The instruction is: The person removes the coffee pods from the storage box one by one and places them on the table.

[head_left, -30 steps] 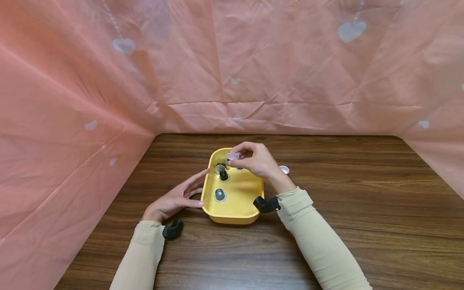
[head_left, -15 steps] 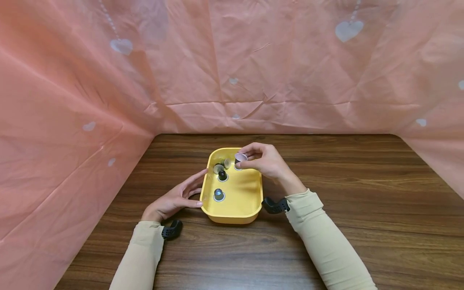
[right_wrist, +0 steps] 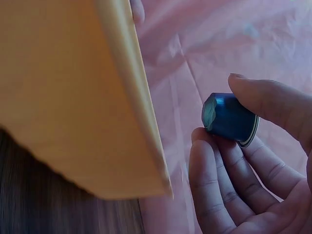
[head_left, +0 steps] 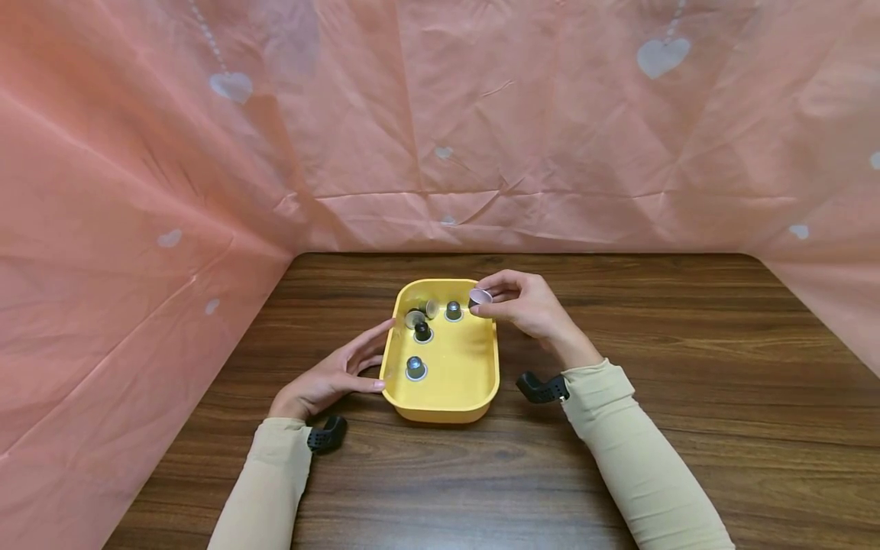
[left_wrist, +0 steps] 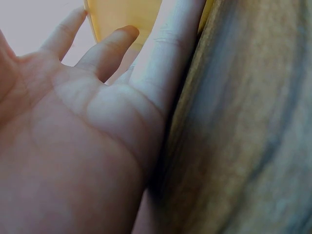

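Observation:
My right hand [head_left: 525, 309] pinches a dark blue coffee capsule [right_wrist: 229, 117] between thumb and fingers, above the right rim of a yellow tub [head_left: 443, 416]. In the head view its pale lid faces up. At the tub's left wall is my left hand [head_left: 333, 382], its fingers extended and their tips touching the rim. Inside the tub stand a grey capsule [head_left: 454, 310] at the back, a black capsule [head_left: 422, 333] and a grey-blue capsule [head_left: 415, 368] nearer the front. Other capsules [head_left: 415, 319] lie tipped over in the back left corner.
The tub stands on a dark wooden table [head_left: 653, 344]. Pink cloth [head_left: 550, 153] with pale hearts hangs behind and along the sides. Each wrist wears a black band.
My right hand has moved right with the capsule, from over the tub's back to its right rim. A pale disc seen on the table right of the tub is now out of sight. My left hand stays.

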The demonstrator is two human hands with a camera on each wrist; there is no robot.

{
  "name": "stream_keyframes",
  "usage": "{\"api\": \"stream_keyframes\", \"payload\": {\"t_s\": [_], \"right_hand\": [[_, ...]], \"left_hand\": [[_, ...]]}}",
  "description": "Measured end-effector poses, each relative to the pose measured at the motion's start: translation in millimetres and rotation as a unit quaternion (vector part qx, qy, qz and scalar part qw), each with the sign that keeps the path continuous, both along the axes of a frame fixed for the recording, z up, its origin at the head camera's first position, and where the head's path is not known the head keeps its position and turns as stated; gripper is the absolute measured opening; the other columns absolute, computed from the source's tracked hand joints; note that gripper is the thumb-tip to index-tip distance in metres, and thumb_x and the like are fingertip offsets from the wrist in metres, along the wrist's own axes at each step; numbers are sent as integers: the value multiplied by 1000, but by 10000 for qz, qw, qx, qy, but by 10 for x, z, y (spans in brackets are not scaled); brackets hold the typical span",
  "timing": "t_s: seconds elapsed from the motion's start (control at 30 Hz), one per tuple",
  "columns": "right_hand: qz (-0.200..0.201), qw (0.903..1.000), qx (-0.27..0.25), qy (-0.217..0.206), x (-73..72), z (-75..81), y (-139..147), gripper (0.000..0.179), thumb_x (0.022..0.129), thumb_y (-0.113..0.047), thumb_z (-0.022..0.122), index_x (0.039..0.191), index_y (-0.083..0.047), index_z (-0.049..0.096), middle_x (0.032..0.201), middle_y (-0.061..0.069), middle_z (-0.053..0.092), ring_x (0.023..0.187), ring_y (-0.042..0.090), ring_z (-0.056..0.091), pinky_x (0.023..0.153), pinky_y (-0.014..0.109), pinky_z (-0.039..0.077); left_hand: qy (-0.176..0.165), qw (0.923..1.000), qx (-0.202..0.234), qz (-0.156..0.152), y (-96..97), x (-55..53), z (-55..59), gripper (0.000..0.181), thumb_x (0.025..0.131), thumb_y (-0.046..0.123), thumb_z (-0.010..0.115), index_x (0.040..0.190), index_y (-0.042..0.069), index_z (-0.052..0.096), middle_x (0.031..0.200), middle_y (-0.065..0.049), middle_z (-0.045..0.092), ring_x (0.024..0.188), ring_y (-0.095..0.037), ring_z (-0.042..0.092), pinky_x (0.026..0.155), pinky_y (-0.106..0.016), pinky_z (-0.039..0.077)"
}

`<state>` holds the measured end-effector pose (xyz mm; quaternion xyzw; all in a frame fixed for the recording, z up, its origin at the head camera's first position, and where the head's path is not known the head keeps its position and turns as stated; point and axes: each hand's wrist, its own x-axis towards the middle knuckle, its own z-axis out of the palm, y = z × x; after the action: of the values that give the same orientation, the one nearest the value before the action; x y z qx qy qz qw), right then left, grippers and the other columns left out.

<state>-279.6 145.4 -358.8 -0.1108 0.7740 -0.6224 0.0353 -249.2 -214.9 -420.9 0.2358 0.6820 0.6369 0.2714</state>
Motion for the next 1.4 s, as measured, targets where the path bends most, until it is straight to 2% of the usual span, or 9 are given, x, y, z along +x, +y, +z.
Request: {"api": "stream_keyframes", "payload": {"t_s": [0.07, 0.3, 0.47, 0.57, 0.9, 1.07, 1.17, 1.4], "right_hand": [[-50, 10000, -57, -60, -10, -22, 61, 44, 84, -9, 91, 124, 1, 74, 104, 3, 78, 89, 9, 74, 81, 22, 60], [-312, 9979, -324, -466, -41, -97, 294, 43, 87, -15, 90, 125, -5, 73, 96, -8, 76, 80, 5, 70, 66, 25, 51], [-420, 9949, -733, -544, -75, -169, 394, 38, 88, -9, 88, 122, -4, 72, 92, -11, 77, 78, 4, 70, 68, 24, 58], [-455, 9948, -751, -517, -74, -192, 425, 38, 88, -8, 88, 122, -4, 72, 93, -13, 78, 81, 2, 72, 72, 26, 61], [-566, 9965, -480, -395, -56, -204, 551, 41, 90, -12, 88, 125, -2, 70, 94, -12, 78, 86, 4, 75, 81, 31, 64], [-711, 9967, -226, -330, -35, -230, 701, 44, 90, -15, 89, 127, -1, 69, 92, -18, 78, 88, 2, 74, 84, 22, 58], [-779, 9964, -52, -317, -17, -249, 808, 48, 90, -17, 89, 130, 0, 68, 93, -19, 77, 89, 0, 73, 86, 22, 58], [-970, 9934, 77, -610, 1, -345, 1063, 55, 91, -18, 89, 135, 3, 65, 96, -20, 75, 92, -3, 72, 89, 25, 62]], "left_hand": [[2, 10000, -8, 2, -6, -1, -2, 108, 94, 3, 80, 175, 19, 11, 182, -10, 9, 159, -46, 29, 104, -28, 56], [8, 10000, -33, 35, -20, -11, -5, 108, 94, 3, 80, 175, 19, 11, 182, -9, 8, 160, -48, 27, 104, -27, 55], [6, 10000, -38, 41, -25, -15, -10, 108, 94, 4, 80, 175, 19, 11, 182, -9, 9, 159, -47, 28, 105, -27, 55], [-7, 10000, -42, 41, -20, -12, -9, 108, 94, 4, 80, 175, 19, 11, 182, -10, 9, 159, -47, 29, 104, -27, 55], [-29, 10000, -44, 6, -1, -30, -20, 106, 95, 2, 78, 175, 21, 12, 183, -5, 7, 161, -46, 25, 105, -27, 55], [-11, 10000, -63, 0, -9, -34, -26, 106, 95, 1, 78, 175, 20, 11, 183, -5, 5, 162, -46, 24, 106, -26, 54], [-14, 10000, -70, 10, -5, -29, -18, 107, 95, 2, 78, 175, 19, 11, 183, -6, 5, 162, -47, 24, 106, -26, 54], [-9, 10000, -67, 26, 0, -12, -2, 106, 95, 0, 77, 175, 19, 10, 183, -6, 6, 161, -48, 25, 105, -27, 54]]}}
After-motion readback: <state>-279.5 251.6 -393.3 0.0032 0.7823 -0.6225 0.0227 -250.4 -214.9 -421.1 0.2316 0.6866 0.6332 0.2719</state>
